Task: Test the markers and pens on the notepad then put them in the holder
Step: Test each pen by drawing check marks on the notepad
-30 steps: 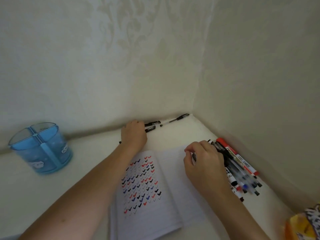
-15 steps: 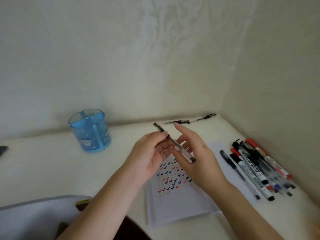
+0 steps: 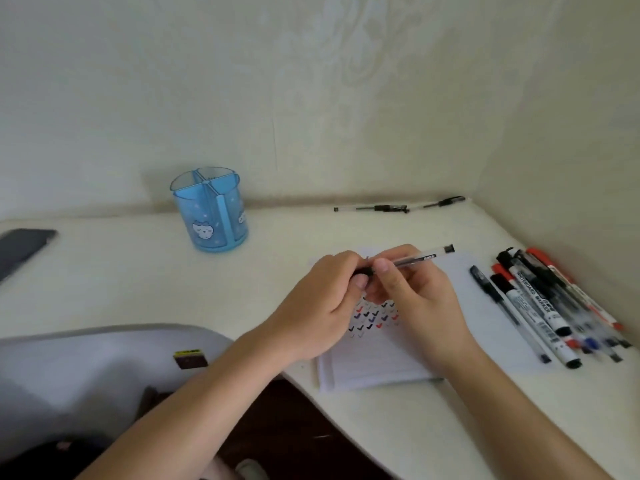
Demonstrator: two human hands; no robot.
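Nearest me, both hands meet over the notepad (image 3: 375,365), which lies at the front edge of the desk (image 3: 138,271) with rows of red, blue and black ticks (image 3: 372,315) on its left page. My right hand (image 3: 419,303) pinches the barrel of a clear pen (image 3: 417,260) between thumb and forefinger, its tail pointing off toward two o'clock. My left hand (image 3: 323,303) has its fingers curled round the dark cap (image 3: 364,271) at nine o'clock of that grip. I judge this to be the uncapping step ahead of a test stroke, though the fingers hide the joint and I cannot tell whether the cap has come free. The next move calls for a straight pull apart along the barrel, then turning the tip down onto a bare patch of page. At three o'clock of the pad lies the pile of markers and pens (image 3: 554,306), side by side and touching, not yet in the holder. Farther out at ten o'clock stands the blue holder (image 3: 211,216), upright, with nothing showing above its rim. Farthest, at twelve to one o'clock along the wall (image 3: 311,133), two more pens (image 3: 375,208) lie end to end.
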